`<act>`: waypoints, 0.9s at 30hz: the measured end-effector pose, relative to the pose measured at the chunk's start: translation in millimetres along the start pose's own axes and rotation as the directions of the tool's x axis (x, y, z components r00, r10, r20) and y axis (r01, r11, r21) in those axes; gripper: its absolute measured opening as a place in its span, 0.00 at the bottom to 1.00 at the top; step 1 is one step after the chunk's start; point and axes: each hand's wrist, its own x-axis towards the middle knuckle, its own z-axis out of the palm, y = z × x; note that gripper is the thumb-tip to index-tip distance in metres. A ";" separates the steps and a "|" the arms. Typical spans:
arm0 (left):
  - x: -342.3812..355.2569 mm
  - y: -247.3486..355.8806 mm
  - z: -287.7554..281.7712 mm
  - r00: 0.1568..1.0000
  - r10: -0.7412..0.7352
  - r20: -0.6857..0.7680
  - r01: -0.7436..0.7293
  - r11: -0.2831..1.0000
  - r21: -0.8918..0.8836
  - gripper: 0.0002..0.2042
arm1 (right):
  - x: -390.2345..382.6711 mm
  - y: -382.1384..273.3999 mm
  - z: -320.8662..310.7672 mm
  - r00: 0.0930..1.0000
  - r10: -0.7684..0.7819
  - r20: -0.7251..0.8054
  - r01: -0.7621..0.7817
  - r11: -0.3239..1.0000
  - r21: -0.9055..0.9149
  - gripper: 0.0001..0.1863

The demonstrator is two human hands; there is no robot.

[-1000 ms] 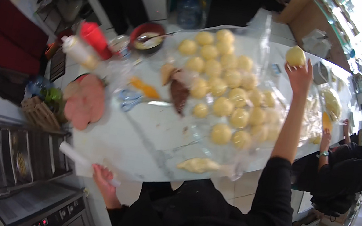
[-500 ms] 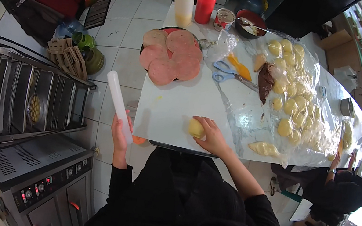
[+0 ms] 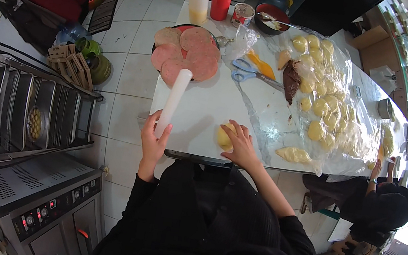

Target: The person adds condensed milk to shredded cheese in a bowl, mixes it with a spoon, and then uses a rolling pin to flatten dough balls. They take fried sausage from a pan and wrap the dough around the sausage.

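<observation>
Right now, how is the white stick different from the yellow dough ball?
The white stick is long and straight; the yellow dough ball is short and round. The stick slants in the left grip, while the ball sits on the table under the right grip. Both have a grip on them.

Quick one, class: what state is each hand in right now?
Left hand: closed, holding the white rolling pin.
Right hand: fingers curled around a pale yellow dough ball on the tabletop.
</observation>
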 end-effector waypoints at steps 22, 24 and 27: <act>-16.7 -1.0 -1.1 0.990 0.090 -0.105 -0.078 0.990 0.113 0.16 | -0.4 63.7 -55.6 0.914 0.179 -0.364 -0.090 0.964 0.248 0.31; -14.1 -4.6 -4.5 0.981 0.084 -0.176 -0.074 0.995 0.063 0.16 | -7.5 76.2 -69.2 0.857 0.301 -0.417 -0.212 0.945 0.247 0.32; -15.7 -12.8 -15.2 0.954 0.018 -0.299 -0.026 0.999 -0.022 0.17 | -20.6 84.5 -66.6 0.885 0.316 -0.342 -0.265 0.945 0.189 0.32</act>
